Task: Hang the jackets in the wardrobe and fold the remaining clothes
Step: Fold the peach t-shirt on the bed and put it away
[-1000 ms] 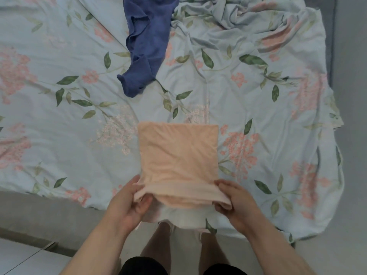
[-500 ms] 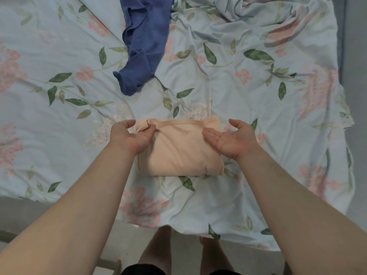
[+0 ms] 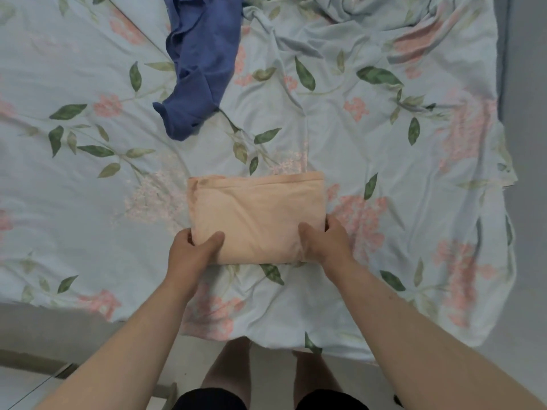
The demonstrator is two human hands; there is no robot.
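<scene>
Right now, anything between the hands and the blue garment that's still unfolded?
Nothing solid. The left hand and right hand both grip the near corners of the folded peach garment, which lies between them and the blue garment. Beyond it, only bare floral sheet lies between.

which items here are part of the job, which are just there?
Job:
peach garment, folded, gripped at near corners by left hand and right hand
blue garment, unfolded

Just there:
floral bedsheet
</scene>
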